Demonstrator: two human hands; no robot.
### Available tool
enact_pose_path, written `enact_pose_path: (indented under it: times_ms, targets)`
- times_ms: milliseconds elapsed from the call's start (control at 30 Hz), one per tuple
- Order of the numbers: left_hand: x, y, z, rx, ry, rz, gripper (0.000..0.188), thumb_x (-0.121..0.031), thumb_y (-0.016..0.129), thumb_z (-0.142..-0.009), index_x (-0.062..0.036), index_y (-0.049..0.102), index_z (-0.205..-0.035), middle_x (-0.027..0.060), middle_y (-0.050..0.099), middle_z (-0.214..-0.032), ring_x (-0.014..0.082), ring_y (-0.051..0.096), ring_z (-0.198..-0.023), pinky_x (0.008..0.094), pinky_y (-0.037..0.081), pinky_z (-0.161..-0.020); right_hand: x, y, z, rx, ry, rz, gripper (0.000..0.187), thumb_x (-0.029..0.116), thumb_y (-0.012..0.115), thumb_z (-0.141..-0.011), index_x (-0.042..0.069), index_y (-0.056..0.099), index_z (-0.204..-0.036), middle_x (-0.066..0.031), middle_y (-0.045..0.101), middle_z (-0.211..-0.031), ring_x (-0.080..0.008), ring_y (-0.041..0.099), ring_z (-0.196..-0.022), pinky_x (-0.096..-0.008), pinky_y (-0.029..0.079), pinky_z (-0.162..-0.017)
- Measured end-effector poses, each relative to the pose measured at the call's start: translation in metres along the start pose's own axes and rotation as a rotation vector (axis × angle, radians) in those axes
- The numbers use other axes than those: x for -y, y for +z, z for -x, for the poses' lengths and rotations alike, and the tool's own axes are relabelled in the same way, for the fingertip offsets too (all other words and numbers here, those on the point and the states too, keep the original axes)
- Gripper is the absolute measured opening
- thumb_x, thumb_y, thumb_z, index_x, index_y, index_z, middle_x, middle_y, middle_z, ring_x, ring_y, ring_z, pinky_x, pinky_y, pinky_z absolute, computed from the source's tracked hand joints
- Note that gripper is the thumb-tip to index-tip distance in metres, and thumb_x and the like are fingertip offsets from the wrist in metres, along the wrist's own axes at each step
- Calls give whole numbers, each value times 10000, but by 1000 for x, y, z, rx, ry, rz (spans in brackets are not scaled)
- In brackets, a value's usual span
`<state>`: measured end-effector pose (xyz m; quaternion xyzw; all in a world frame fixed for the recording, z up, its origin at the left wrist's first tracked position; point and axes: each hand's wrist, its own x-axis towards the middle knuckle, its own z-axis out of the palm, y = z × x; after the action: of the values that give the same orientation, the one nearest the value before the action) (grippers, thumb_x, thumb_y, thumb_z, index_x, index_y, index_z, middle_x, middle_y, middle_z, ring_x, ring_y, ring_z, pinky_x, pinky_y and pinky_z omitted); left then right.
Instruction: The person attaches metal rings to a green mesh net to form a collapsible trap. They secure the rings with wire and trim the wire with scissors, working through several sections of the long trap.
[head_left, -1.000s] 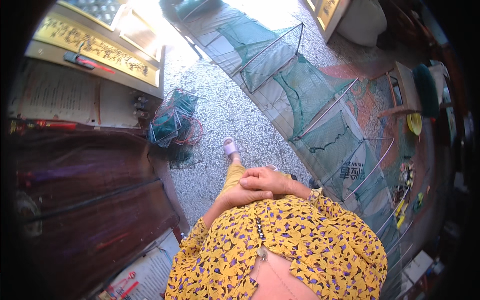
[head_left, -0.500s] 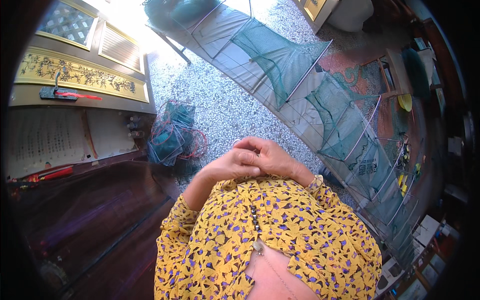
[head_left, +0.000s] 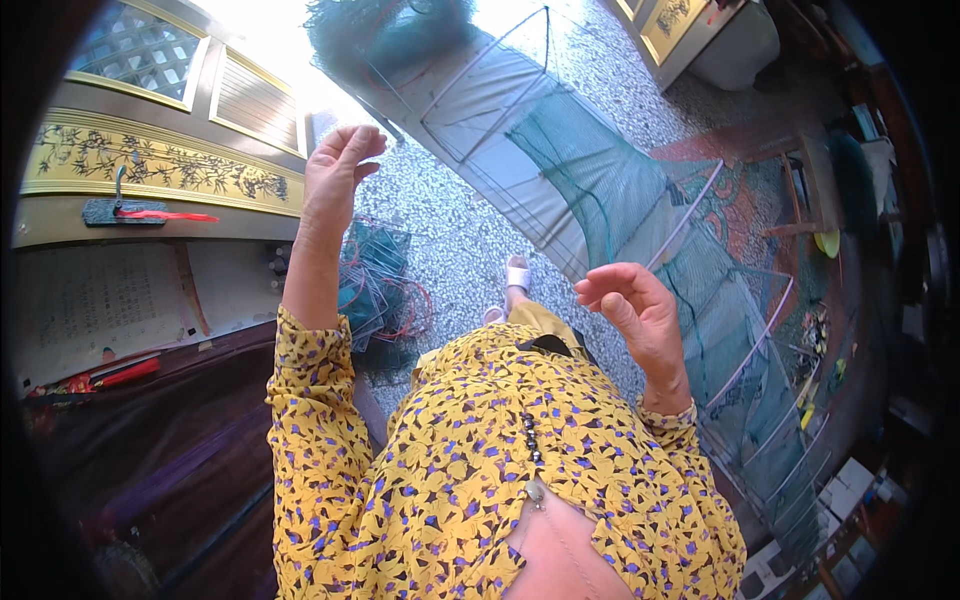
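My left hand (head_left: 338, 175) is raised at the upper left, in front of the gold-trimmed door panels. Its fingers are loosely bent, the thumb sits a little apart, and nothing shows between them. Over the edge of a grey sheet, my right hand (head_left: 640, 312) hovers with fingers half curled and thumb apart, also holding nothing visible. Beyond it runs a long green net trap (head_left: 600, 185) with thin frame rods, stretched out along the grey sheet (head_left: 500, 125). Whether the right hand touches the netting cannot be told.
A folded bundle of green netting with wire frames (head_left: 375, 280) lies on the speckled floor (head_left: 450, 225) at the left. More netting (head_left: 395, 35) is heaped at the far end. A dark reddish-brown covered surface (head_left: 180, 440) is at the lower left; assorted items line the right.
My hands, clasped together at my waist before, have separated. The left has risen up and leftward, the right has moved rightward. A foot in a light slipper now shows below, and the view has shifted slightly.
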<state>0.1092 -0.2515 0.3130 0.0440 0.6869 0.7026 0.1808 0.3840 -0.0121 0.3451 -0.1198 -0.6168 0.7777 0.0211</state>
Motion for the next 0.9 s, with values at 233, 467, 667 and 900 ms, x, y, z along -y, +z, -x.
enact_pose_path:
  times_ms: [233,467,667,900]
  targets:
    - [-20,-6,-96,-140,100,-104,196,-193,582,-842,-53,556,-978,56,620,-888,103,590,-720,207,469,-606,10,-16,-35,-99,9,-91,227,135,569,-849,-17,514,-1008,-74,601,-934,-110,557,-861,-226,437,-782]
    - [-16,1,-190,-414,412,-627,409,-253,641,-775,-16,496,-1077,110,567,-1000,209,514,-953,313,419,-785,7,-21,-34,-168,133,-99,201,122,570,-846,-10,517,-988,-65,602,-923,-102,557,-848,-217,437,-771]
    - [-28,7,-270,-542,277,-1296,1001,-493,702,-622,-71,158,-1349,312,178,-1329,405,177,-1259,451,160,-1030,11,-7,-58,-350,141,-124,241,146,582,-840,-18,512,-1001,-76,599,-925,-120,557,-835,-234,441,-776]
    - [-29,-3,-320,-319,99,-1459,1188,-553,714,-574,-207,-86,-1382,316,-55,-1380,434,-65,-1298,598,66,-993,19,32,-109,-410,157,-130,262,148,587,-837,-25,507,-1016,-82,597,-934,-123,559,-850,-235,441,-783]
